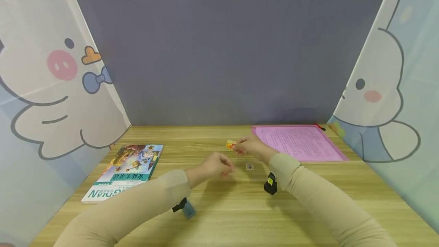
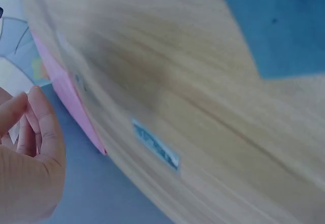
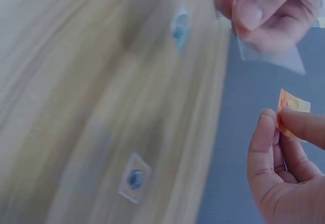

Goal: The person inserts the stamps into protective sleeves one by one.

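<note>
My right hand (image 1: 253, 147) is raised over the table and pinches a small orange-and-yellow stamp (image 1: 231, 144) between thumb and fingers. To its left, my left hand (image 1: 216, 165) holds a thin clear plastic piece (image 3: 274, 59) by thumb and fingertips; the head view barely shows this piece. In the right wrist view the stamp (image 3: 293, 113) is apart from the plastic. A pale stamp with a dark round picture (image 1: 249, 166) lies on the table below my right hand. Another small bluish piece (image 2: 155, 142) lies on the wood, its print blurred.
At the left lies a book (image 1: 127, 170) with a colourful cover. A pink sheet with print (image 1: 298, 142) lies at the back right, with a red-and-black pen (image 1: 319, 127) at its corner. A blue card (image 1: 188, 209) shows beside the left wrist. Cloth screens enclose the table.
</note>
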### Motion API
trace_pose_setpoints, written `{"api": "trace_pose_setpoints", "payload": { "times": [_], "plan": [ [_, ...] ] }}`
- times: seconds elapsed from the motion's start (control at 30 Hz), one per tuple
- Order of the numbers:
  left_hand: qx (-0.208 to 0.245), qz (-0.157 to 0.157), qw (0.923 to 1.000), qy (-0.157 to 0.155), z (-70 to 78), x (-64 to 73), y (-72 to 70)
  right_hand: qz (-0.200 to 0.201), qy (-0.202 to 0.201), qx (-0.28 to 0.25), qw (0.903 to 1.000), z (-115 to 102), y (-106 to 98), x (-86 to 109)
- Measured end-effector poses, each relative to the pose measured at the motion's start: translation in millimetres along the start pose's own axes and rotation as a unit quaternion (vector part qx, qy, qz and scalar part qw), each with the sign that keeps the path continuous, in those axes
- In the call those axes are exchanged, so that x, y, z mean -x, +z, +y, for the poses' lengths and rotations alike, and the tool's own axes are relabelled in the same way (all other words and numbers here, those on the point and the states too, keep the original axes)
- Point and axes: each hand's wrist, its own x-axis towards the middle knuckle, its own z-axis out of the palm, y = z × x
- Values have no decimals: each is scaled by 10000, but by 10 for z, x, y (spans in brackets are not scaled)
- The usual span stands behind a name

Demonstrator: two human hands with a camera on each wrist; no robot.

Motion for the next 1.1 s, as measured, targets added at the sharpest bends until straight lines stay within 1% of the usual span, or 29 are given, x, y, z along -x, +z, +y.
{"api": "trace_pose_setpoints", "payload": {
  "times": [0.13, 0.23, 0.4, 0.63, 0.77, 0.87, 1.0, 1.1],
  "plan": [
    [268, 109, 9996, -49, 56, -21, -48, -14, -109, -205, 9997, -111, -86, 28],
    [563, 176, 9983, 21, 112, -24, -80, -95, -215, -458, 9987, -176, -150, 47],
    [911, 504, 9944, 180, 187, -44, -138, -282, -389, -783, 9958, -239, -221, 101],
    [872, 1033, 9903, 312, 245, -57, -252, -293, -355, -908, 9948, -296, -297, 172],
    [1042, 1372, 9846, 289, 280, -65, -301, -292, -368, -976, 9941, -332, -331, 219],
    [1069, 1522, 9821, 293, 313, -68, -334, -295, -430, -1017, 9934, -357, -354, 262],
    [1084, 1658, 9800, 204, 379, -53, -374, -209, -494, -1132, 9921, -393, -367, 318],
    [1200, 1747, 9771, 154, 428, -45, -398, -148, -523, -1214, 9911, -420, -366, 351]
  ]
}}
